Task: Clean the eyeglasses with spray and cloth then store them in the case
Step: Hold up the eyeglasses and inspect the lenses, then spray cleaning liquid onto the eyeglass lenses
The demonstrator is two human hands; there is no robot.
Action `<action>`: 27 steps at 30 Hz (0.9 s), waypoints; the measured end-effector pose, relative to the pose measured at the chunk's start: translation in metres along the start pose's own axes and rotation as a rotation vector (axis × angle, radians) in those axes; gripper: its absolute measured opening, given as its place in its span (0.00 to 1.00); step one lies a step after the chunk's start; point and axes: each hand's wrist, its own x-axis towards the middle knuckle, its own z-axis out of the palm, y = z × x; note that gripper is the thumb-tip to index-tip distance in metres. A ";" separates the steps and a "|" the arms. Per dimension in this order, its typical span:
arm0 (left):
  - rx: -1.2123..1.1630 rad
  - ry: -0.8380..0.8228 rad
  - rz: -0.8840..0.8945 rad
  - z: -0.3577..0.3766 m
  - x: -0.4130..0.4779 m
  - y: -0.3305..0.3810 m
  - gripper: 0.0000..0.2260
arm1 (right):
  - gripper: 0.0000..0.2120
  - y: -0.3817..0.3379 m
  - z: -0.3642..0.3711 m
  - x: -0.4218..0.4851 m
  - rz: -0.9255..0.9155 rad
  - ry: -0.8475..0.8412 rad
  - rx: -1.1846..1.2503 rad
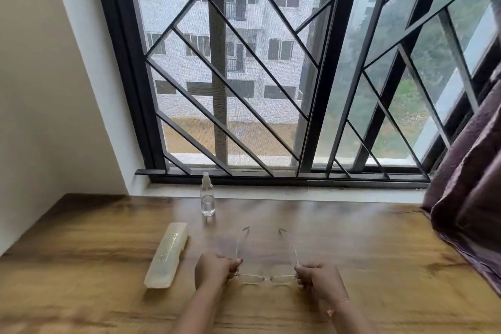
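one pair of glasses [267, 276] sits low over the worktop [352, 247], arms unfolded, left hand [215, 270] and right hand [317, 278] each pinching one hinge end. one closed case [167, 253] lies just left of the left hand. one spray bottle [207, 195] stands upright beyond the glasses.

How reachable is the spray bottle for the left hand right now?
Probably yes, once it lets go: the left hand grips the eyeglasses, but bare table lies between it and the spray bottle; the glasses case sits off to its left.
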 end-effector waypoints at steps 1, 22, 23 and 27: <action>0.000 0.003 0.003 0.000 -0.002 0.001 0.09 | 0.10 0.000 -0.001 0.001 0.003 -0.003 0.003; 0.113 0.244 0.219 -0.025 0.034 0.083 0.17 | 0.16 -0.079 0.136 0.053 -0.324 -0.141 -0.407; 0.117 0.241 0.230 -0.026 0.041 0.088 0.21 | 0.18 -0.080 0.148 0.061 -0.324 -0.188 -0.414; 0.085 0.205 0.249 -0.027 0.067 0.091 0.31 | 0.30 -0.081 0.188 0.082 -0.312 -0.328 -0.453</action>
